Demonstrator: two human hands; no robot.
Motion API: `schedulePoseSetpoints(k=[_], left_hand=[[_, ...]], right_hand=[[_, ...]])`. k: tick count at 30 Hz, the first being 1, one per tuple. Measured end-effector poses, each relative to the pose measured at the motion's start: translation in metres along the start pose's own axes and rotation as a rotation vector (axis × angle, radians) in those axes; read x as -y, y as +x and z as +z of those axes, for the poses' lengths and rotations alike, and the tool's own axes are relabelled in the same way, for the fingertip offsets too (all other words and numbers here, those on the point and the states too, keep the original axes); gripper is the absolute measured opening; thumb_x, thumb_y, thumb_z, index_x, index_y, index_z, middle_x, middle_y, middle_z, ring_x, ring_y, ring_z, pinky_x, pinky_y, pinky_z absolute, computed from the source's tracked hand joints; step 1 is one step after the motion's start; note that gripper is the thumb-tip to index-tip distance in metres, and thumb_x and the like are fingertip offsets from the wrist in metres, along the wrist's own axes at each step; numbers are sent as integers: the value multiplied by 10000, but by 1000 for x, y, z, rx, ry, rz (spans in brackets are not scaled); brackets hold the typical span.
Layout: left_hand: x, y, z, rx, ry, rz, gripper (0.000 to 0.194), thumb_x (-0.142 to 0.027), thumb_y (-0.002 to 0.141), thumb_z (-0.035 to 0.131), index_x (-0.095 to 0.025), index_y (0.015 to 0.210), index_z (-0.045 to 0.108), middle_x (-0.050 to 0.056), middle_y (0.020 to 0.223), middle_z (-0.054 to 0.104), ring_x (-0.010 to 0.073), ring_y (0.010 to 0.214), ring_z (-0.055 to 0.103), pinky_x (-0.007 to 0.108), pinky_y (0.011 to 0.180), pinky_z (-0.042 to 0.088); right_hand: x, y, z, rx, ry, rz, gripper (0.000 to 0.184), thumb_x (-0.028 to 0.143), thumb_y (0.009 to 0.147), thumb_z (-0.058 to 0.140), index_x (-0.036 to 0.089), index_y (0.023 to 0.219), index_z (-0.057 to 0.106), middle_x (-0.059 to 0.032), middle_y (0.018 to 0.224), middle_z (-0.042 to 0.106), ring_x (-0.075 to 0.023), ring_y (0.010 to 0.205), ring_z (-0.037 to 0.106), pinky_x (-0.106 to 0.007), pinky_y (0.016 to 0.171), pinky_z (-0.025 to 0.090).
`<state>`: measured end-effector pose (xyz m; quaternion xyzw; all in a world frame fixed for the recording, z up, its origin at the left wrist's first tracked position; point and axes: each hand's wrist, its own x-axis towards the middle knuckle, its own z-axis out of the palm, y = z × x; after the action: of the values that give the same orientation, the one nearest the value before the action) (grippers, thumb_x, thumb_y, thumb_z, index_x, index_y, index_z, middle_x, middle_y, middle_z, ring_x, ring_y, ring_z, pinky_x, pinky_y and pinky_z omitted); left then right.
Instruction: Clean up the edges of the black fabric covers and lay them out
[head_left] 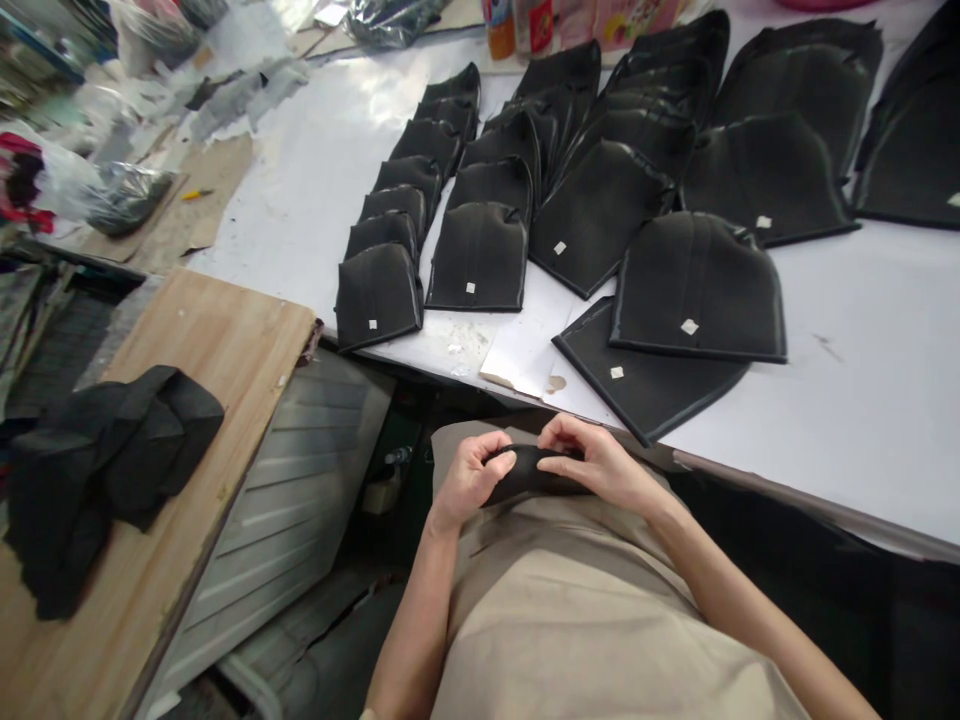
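Close to my body, just below the table's front edge, I hold a black fabric piece [529,474] by its upper edge. My left hand [474,476] pinches its left part between thumb and fingers. A short way to the right, my right hand [589,460] grips the same edge, thumb towards me. Most of the piece hangs low and is partly hidden by my fingers. Nearest on the table are two flat black pieces with small pale stickers, an upper black piece [697,290] overlapping a lower black piece [652,385].
Several overlapping rows of black pieces, such as the leftmost row's front piece [379,295], cover the white table [847,400]. Bottles [499,28] stand at the back. To the left, black cloth [120,470] lies on a wooden board [225,320], with a yellow cutter [196,194] beyond.
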<state>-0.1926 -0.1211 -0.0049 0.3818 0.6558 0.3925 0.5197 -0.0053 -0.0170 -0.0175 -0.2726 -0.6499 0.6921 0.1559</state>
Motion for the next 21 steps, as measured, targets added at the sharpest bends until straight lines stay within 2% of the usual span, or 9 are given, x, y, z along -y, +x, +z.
schedulePoseSetpoints(k=[5,7,14,17,21], left_hand=[[3,-6,-13,-171,-82,-12,278,-370,812,576,-171,633,501,-16,649,418,119,619,364,238,574,313],[4,-9,-17,-240,-134,-27,271,-385,791,580,-169,637,520,-5,672,458,123,618,390,240,575,335],[9,-13,-27,-424,-283,-52,222,-387,724,609,-166,703,609,15,727,567,144,647,497,243,608,415],[10,-15,-29,-447,-317,-49,213,-376,713,620,-163,722,633,14,726,582,146,648,510,241,611,425],[11,-17,-30,-416,-328,-7,187,-340,735,618,-159,696,638,21,757,591,147,671,512,242,623,423]], right_hand=[[-7,-6,-18,-75,-90,-16,224,297,822,732,221,999,617,-13,896,663,-173,782,605,-289,736,489],[-7,-9,-24,-75,-159,-19,197,314,836,718,225,1003,662,-28,916,698,-199,835,632,-304,763,499],[-14,-15,-31,-142,-233,-10,169,375,878,671,218,923,711,-32,874,740,-210,787,667,-293,688,506],[-14,-15,-27,-168,-271,-39,138,352,899,654,227,938,700,-26,880,735,-202,771,667,-286,664,500],[-3,-13,-18,-197,-426,-158,128,306,930,626,246,1036,666,-47,994,729,-233,893,679,-335,777,513]])
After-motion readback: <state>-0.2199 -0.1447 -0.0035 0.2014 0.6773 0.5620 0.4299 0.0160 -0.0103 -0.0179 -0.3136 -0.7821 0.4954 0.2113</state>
